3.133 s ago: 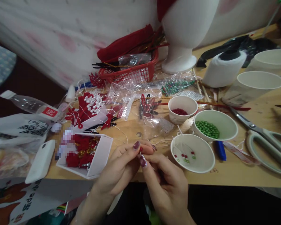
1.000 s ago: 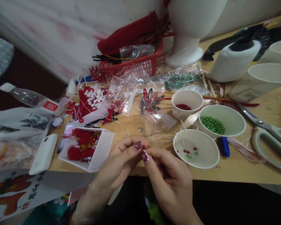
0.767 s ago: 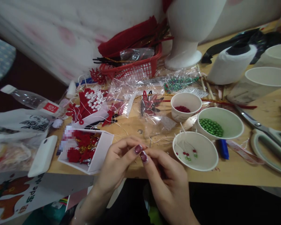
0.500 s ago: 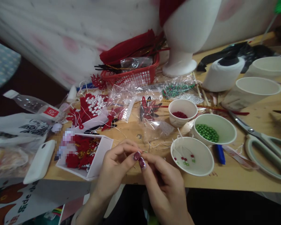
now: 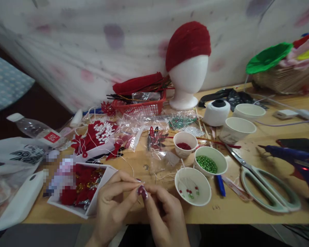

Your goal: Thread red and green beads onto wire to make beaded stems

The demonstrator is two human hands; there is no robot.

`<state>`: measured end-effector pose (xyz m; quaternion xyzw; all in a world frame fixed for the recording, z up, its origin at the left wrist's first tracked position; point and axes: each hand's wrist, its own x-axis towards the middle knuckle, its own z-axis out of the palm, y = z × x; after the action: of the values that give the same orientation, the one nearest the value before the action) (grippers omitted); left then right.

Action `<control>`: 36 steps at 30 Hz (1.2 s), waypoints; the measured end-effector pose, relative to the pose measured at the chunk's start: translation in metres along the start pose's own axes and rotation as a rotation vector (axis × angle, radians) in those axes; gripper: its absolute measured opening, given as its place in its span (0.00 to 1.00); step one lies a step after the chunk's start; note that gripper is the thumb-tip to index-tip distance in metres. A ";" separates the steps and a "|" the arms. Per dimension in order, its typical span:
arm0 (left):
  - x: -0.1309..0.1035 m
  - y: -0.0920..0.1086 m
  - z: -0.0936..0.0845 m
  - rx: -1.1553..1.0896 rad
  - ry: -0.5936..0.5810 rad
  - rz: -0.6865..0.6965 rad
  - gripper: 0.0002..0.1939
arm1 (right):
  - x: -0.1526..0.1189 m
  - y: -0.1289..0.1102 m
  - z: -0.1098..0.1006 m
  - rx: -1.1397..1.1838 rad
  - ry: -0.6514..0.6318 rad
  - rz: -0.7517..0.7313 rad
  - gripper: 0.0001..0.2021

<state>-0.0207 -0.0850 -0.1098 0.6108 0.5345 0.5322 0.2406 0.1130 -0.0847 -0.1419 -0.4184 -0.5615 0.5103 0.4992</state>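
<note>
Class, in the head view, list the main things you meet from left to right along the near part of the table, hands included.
White oblong object, open white box, left hand, right hand, cup with beaded threads, blue stick-like object, scissors, glue gun.

From afar I see a pale wooden table (image 5: 231,213) carrying an open white cardboard box (image 5: 69,210), round white paper cups (image 5: 202,180), pale-green-handled metal scissors (image 5: 243,163), a red plastic lattice basket (image 5: 141,109) and a white mannequin head (image 5: 189,79).

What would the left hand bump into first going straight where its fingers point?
Probably the right hand: the left hand looks to be touching it or nearly so, though depth is unclear.
</note>
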 end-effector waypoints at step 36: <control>-0.006 -0.010 0.003 -0.140 0.046 -0.185 0.09 | 0.003 0.007 0.001 -0.289 0.239 -0.611 0.07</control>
<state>-0.0214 -0.0870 -0.1219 0.5283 0.5556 0.5575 0.3185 0.1114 -0.0813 -0.1488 -0.3541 -0.6649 0.2001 0.6265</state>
